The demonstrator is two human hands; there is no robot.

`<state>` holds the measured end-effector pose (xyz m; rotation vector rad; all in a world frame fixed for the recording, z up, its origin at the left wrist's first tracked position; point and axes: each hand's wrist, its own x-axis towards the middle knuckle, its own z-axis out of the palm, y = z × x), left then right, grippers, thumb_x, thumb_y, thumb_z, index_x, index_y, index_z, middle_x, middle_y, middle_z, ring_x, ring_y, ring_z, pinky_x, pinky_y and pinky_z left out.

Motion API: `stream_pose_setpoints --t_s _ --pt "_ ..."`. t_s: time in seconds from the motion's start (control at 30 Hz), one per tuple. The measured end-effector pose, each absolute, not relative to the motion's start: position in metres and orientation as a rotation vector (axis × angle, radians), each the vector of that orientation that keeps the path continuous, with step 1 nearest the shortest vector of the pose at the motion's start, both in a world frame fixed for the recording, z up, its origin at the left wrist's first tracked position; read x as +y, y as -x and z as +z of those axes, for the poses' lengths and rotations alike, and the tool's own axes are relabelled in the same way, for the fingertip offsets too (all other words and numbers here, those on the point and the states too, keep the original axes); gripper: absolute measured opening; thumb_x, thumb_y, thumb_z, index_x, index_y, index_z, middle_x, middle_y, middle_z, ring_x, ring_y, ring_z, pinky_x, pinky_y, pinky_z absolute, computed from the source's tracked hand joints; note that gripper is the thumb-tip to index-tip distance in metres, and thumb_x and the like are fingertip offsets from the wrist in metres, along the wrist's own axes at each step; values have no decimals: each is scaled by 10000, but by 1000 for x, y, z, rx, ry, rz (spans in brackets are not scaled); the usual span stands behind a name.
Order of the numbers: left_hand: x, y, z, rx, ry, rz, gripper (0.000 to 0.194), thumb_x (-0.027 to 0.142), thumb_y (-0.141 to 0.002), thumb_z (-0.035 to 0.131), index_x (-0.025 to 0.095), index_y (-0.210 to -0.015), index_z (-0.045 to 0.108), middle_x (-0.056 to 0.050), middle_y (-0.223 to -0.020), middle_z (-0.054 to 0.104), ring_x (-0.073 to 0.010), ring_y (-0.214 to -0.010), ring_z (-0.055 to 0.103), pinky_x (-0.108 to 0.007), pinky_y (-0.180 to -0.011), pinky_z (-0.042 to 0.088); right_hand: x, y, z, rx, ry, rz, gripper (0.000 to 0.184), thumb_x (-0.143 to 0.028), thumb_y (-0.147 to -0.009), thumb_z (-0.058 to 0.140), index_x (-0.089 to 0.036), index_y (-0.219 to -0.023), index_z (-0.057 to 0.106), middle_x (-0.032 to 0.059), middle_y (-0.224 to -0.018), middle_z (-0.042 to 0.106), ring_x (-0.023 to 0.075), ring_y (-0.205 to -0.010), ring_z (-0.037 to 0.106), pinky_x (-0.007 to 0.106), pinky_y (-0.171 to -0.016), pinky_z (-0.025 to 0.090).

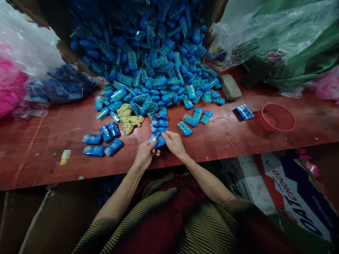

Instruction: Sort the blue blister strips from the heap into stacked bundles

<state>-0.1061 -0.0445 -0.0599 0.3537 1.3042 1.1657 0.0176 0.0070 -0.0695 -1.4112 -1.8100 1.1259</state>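
Note:
Near the table's front edge, my left hand and my right hand both pinch a small blue printed packet. My left fingers close on its left side, and my right thumb and fingers on its upper right corner. Just beyond lie more blue packets, partly overlapping. To the right of them rest several clear tubes of blue beads with blue caps. Left of my hands, several filled blue packets lie in a loose group. A crumpled yellow-green cloth sits between that group and the packets at the middle.
A large pile of bead tubes spills from a cardboard box at the back. A grey block, a flat blue packet stack and a red plastic basket stand right. Plastic bags flank the pile. Printed cartons sit below the table edge.

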Motion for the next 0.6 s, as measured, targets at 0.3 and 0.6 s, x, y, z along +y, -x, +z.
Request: stream_pose_setpoints --t_s 0.3,0.6 --pt "-64 125 -57 1415 -379 1211 359 356 -483 804 133 -639 570 43 -462 541 -72 -405 496 -167 -371 382 11 -22 -52 -2325 1808 697 379 -335 -936 392 -160 -1255 497 125 -960 684 248 -854 640 303 -680 428" --pt "-50 109 -61 1379 -467 1237 331 360 -501 783 120 -657 616 11 -529 612 -84 -412 515 -196 -382 421 -4 -35 -41 -2119 1587 796 368 -384 -915 450 -204 -1217 558 70 -1067 635 194 -959 606 280 -802 460"
